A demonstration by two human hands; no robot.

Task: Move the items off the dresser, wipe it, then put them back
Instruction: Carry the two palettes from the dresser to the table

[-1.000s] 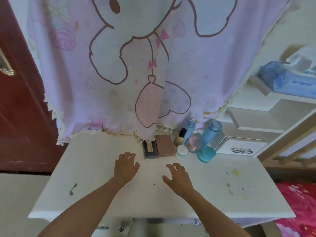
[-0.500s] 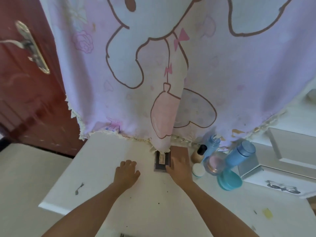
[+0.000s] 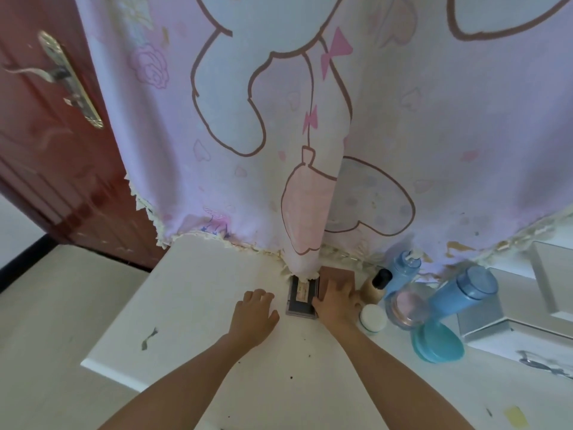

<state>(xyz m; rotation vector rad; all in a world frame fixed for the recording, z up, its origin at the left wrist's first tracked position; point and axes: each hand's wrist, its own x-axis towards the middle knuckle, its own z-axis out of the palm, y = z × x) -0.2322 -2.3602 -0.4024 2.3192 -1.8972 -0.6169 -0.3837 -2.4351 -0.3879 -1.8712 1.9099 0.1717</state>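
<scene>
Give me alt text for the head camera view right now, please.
The person's right hand lies on a flat brown case at the back of the white dresser, beside a dark palette; the left hand rests on the top. Blue bottles and small jars sit to the right, below a hanging pink cartoon cloth.

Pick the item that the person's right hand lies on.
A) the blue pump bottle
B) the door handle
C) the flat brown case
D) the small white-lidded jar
C: the right hand lies with its fingers spread over the flat brown case, which sits at the back of the dresser right beside the dark compact.
</scene>
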